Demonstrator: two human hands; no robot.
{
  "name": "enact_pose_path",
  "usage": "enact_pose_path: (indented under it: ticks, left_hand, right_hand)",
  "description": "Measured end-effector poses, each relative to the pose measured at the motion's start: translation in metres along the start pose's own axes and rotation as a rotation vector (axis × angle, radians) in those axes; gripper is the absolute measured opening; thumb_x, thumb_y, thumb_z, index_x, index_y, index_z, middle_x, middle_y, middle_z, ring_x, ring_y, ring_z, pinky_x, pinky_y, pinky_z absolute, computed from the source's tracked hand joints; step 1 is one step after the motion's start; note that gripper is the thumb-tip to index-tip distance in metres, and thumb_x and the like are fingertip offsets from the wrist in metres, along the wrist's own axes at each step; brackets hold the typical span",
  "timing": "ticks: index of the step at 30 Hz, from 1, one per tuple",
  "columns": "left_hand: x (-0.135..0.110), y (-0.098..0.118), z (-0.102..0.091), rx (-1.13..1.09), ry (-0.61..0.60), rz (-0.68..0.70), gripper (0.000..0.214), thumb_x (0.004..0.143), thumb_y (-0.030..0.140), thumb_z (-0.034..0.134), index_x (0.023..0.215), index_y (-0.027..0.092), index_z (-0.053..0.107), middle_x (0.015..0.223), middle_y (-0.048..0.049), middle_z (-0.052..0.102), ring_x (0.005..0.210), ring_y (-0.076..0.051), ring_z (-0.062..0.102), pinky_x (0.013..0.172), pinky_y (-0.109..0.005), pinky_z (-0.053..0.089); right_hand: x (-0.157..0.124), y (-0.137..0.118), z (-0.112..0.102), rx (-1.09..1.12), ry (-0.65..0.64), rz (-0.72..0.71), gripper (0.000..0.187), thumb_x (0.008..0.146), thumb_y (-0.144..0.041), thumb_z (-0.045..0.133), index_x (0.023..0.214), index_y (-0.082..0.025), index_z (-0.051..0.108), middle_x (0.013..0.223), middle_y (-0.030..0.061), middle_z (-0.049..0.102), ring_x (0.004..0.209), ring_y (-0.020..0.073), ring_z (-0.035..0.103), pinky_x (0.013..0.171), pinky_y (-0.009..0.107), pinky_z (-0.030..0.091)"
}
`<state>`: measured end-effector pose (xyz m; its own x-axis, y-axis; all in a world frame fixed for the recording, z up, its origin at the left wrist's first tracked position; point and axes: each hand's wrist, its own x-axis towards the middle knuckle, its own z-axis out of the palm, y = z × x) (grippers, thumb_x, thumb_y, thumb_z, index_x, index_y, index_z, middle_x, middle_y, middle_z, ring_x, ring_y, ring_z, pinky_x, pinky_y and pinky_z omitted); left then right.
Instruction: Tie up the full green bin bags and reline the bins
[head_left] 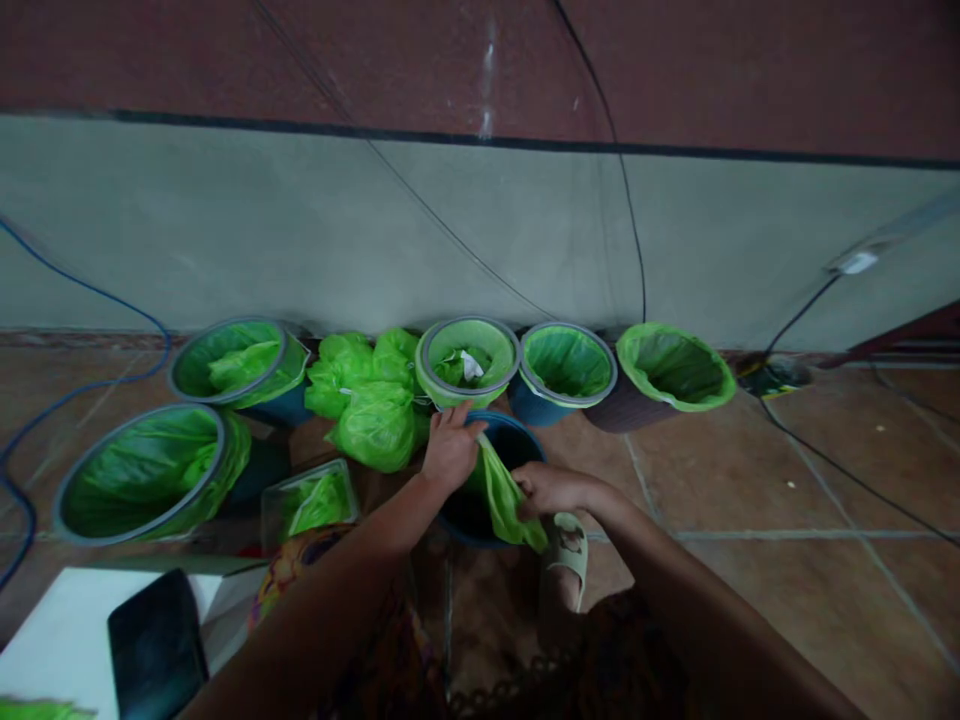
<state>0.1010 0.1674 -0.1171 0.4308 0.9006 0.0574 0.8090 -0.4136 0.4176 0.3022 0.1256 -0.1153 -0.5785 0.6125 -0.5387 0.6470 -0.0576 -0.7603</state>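
A light green plastic trash bag (499,490) stretches in a narrow strip across the mouth of a dark blue bin (517,437) in front of me. My left hand (452,448) is closed at the far left of the bin's rim, with the bag's upper end at its fingers. On the near right side my right hand (553,489) pinches the bag's edge, and the bag's lower end hangs over the rim. The bin's inside is dark. Just behind it stands a lined bin (469,358) with a white scrap inside.
Two lined bins (568,363) (675,367) stand right along the wall, two more (225,362) (146,475) left. Knotted green bags (375,400) and a clear container (345,487) lie between. A phone (156,645) rests on a white surface (56,630). Cables (855,480) cross the tiles.
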Motion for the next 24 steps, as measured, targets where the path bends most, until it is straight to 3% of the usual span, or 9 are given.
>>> enact_pose_path:
  ticks: [3, 6, 10, 13, 16, 19, 22, 24]
  left_hand:
    - [0.007, 0.011, 0.007, -0.194, 0.056, -0.280, 0.057, 0.088, 0.038, 0.057, 0.139, 0.014, 0.048, 0.143, -0.0193, 0.048, 0.128, -0.028, 0.051, 0.104, -0.040, 0.041]
    - [0.009, 0.017, 0.016, -0.420, -0.108, -0.435, 0.051, 0.093, 0.048, 0.044, 0.126, 0.012, 0.059, 0.118, -0.0155, 0.067, 0.109, -0.025, 0.063, 0.092, -0.033, 0.047]
    - [0.003, 0.018, 0.021, -0.464, -0.298, -0.305, 0.027, 0.084, 0.035, 0.055, 0.091, 0.014, 0.072, 0.081, -0.0048, 0.071, 0.077, -0.020, 0.065, 0.070, -0.028, 0.047]
    - [0.002, 0.012, 0.015, -0.327, -0.343, -0.266, 0.018, 0.078, 0.021, 0.055, 0.076, 0.015, 0.073, 0.066, -0.0017, 0.066, 0.067, -0.017, 0.061, 0.064, -0.026, 0.044]
    - [0.006, 0.000, 0.003, -0.135, -0.301, -0.266, 0.024, 0.078, 0.014, 0.052, 0.082, 0.019, 0.075, 0.077, -0.0034, 0.070, 0.080, -0.019, 0.063, 0.074, -0.028, 0.045]
    - [0.007, -0.011, -0.010, 0.026, -0.251, -0.237, 0.031, 0.078, 0.010, 0.051, 0.092, 0.022, 0.076, 0.096, -0.0061, 0.073, 0.096, -0.023, 0.062, 0.089, -0.034, 0.043]
    - [0.004, -0.013, -0.015, 0.090, -0.233, -0.152, 0.032, 0.078, 0.008, 0.050, 0.090, 0.021, 0.076, 0.103, -0.0080, 0.071, 0.103, -0.025, 0.060, 0.098, -0.042, 0.037]
    - [0.002, -0.009, -0.014, 0.085, -0.223, -0.082, 0.034, 0.077, 0.005, 0.048, 0.088, 0.022, 0.076, 0.104, -0.0076, 0.070, 0.106, -0.026, 0.059, 0.102, -0.047, 0.033]
  right_hand:
    - [0.003, 0.008, 0.003, 0.222, 0.003, -0.020, 0.019, 0.064, -0.022, 0.068, 0.081, -0.015, 0.067, 0.069, -0.0015, 0.066, 0.059, 0.0112, 0.055, 0.055, 0.020, 0.042]
    - [0.009, 0.010, 0.008, 0.398, 0.065, 0.008, 0.019, 0.065, -0.029, 0.066, 0.077, -0.015, 0.065, 0.066, -0.0004, 0.065, 0.056, 0.0108, 0.054, 0.055, 0.022, 0.044]
    - [0.011, 0.007, 0.008, 0.492, 0.064, 0.017, 0.022, 0.061, -0.031, 0.068, 0.076, -0.015, 0.064, 0.068, -0.0001, 0.065, 0.058, 0.0116, 0.057, 0.059, 0.024, 0.048]
    - [0.001, 0.013, -0.003, 0.278, 0.046, 0.058, 0.013, 0.059, -0.024, 0.067, 0.070, -0.016, 0.064, 0.061, -0.0021, 0.063, 0.054, 0.0110, 0.054, 0.053, 0.022, 0.044]
    - [-0.019, 0.030, -0.021, -0.124, 0.055, 0.236, 0.011, 0.053, -0.013, 0.068, 0.052, -0.018, 0.059, 0.044, -0.0040, 0.053, 0.044, 0.0111, 0.049, 0.046, 0.022, 0.038]
    - [-0.038, 0.045, -0.037, -0.298, 0.067, 0.419, 0.018, 0.047, -0.008, 0.076, 0.052, -0.019, 0.062, 0.040, -0.0040, 0.052, 0.042, 0.0140, 0.052, 0.047, 0.025, 0.039]
    - [-0.041, 0.045, -0.041, -0.255, 0.245, 0.268, 0.027, 0.046, -0.009, 0.080, 0.070, -0.019, 0.071, 0.063, 0.0002, 0.067, 0.063, 0.0192, 0.064, 0.060, 0.027, 0.047]
    - [-0.033, 0.036, -0.038, -0.140, 0.383, 0.093, 0.028, 0.059, -0.015, 0.076, 0.086, -0.019, 0.073, 0.084, 0.0031, 0.073, 0.080, 0.0211, 0.066, 0.073, 0.028, 0.051]
